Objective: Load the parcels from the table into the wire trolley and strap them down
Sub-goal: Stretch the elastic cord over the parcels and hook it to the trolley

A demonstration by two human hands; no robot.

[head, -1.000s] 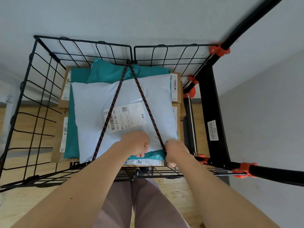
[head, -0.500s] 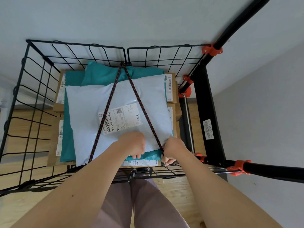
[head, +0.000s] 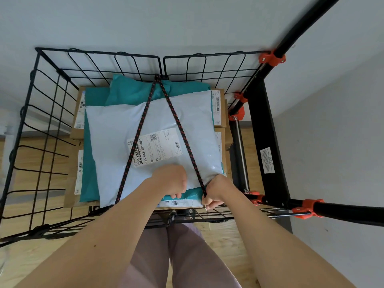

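Setting: a pale wood floor (head: 41, 256) and a grey-white wall (head: 187, 21) are seen from above, with the scene framed straight down
Nearest: mauve trousers (head: 166, 256) are seen between two bare forearms, just behind the trolley's near rim
Left hand: the left hand (head: 170, 180) is laid knuckles up, its fingers curled over the near edge of the white mailer (head: 116, 129), which is gripped there; the fingertips are seen against teal below it
Right hand: the right hand (head: 214, 192) is closed in a pinch on the near end of the right strand of the elastic cord (head: 182, 134), just past the mailer's near right corner
Cord: two black, red-flecked strands are spread in a V from the middle of the far wire wall across the mailer; the left strand is run to the mailer's near left corner
Parcels: the white mailer, with its printed label (head: 158, 148) crossed by the left strand, is stacked on teal bags (head: 133, 90), which are laid on cardboard boxes (head: 76, 134)
Trolley: all parcels are held inside the wire trolley (head: 52, 100)
Right side: a black frame post (head: 268, 146) with orange clamps (head: 272, 59) is fixed along the trolley's right wall
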